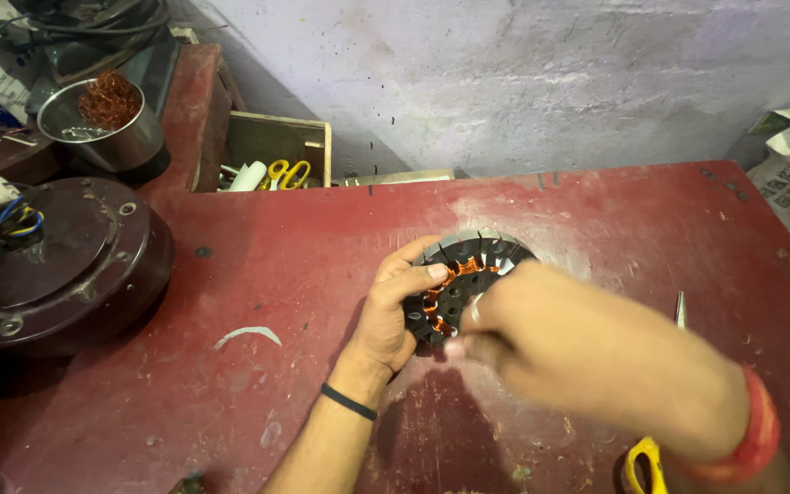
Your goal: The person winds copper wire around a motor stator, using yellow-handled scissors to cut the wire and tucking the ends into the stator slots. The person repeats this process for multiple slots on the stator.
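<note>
A round grey motor stator (473,263) with copper windings in its slots lies on the red table (258,274). My left hand (392,316) grips its left rim, thumb laid across the top face. My right hand (541,343) is blurred and lies over the stator's right side, fingertips on the copper winding; I cannot tell whether it pinches a wire. A ring shows on one finger. A black band circles my left wrist and a red band my right wrist.
A dark brown fan motor housing (52,265) with coloured wires sits at the left. Behind it stands a metal bowl (102,119) with copper wire scraps. A wooden box (276,151) holds yellow-handled scissors. Another yellow-handled tool (644,467) lies near the front edge.
</note>
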